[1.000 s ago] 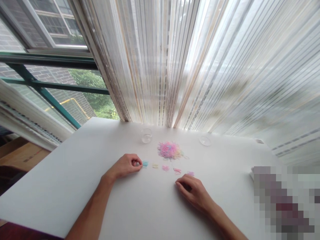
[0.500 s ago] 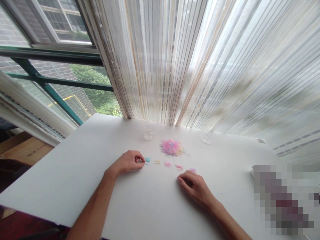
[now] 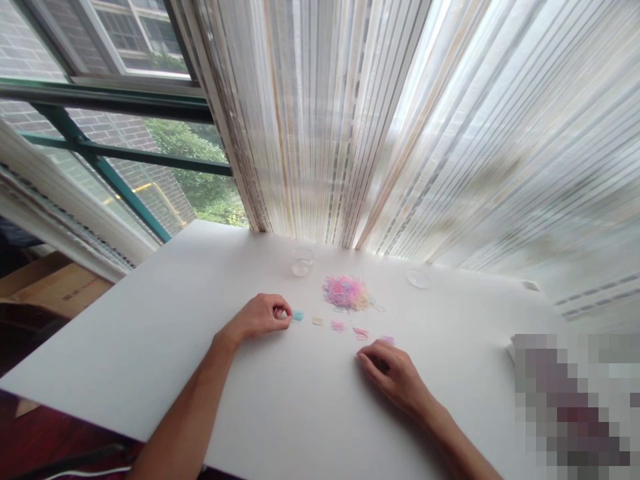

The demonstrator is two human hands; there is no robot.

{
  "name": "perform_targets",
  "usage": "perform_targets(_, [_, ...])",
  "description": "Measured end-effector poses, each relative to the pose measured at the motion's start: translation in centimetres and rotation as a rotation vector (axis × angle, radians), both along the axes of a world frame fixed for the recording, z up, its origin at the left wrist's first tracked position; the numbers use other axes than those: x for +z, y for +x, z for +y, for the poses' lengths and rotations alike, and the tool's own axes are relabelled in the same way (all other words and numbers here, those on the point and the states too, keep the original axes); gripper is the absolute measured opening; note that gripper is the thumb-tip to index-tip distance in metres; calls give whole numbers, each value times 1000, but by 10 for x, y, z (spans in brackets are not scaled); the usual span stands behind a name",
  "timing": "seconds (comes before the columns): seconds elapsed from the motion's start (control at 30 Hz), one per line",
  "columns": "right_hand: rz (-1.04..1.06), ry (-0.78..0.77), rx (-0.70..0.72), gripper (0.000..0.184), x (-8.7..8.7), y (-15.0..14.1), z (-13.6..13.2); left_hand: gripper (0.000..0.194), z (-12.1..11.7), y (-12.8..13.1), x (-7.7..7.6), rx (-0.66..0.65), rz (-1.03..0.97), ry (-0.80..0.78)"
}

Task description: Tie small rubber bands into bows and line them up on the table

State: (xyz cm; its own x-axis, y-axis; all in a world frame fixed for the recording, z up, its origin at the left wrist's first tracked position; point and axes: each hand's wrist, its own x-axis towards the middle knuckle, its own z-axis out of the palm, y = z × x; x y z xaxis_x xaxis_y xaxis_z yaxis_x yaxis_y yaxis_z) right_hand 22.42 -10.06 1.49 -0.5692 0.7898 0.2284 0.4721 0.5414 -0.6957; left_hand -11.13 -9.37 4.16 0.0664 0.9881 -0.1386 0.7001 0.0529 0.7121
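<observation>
My left hand [image 3: 263,313] is closed in a pinch, its fingertips at the left end of a little group of thin blue pieces [image 3: 298,316]. From there a row of similar small groups runs right: pale yellow [image 3: 318,321], pink [image 3: 338,326], darker pink [image 3: 361,333] and purple [image 3: 387,341]. Just below the purple group my right hand [image 3: 390,370] rests on the table, fingers curled together, with nothing visible in them. Behind the row lies a tangled pile of thin pastel pieces [image 3: 346,292]. Their exact kind is too small to make out.
A clear round container [image 3: 303,263] stands behind the pile to the left. Its look-alike lid, a clear shallow disc [image 3: 418,279], lies to the right. The white table [image 3: 125,333] ends at a striped curtain [image 3: 310,133]. A blurred-out object [image 3: 570,400] is at the right edge.
A thin blue piece that lay apart below the blue group at my left fingertips now lines up with that group. My right hand stays where it was; the view has shifted slightly.
</observation>
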Motion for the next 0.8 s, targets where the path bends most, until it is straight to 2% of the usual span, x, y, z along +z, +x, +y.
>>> perform_targets(0.13, [2, -1, 7, 26, -1, 1, 0, 19, 2, 1, -1, 11, 18, 43])
perform_targets(0.8, [-11, 3, 16, 26, 1, 1, 1, 19, 2, 0, 0, -9, 43, 60])
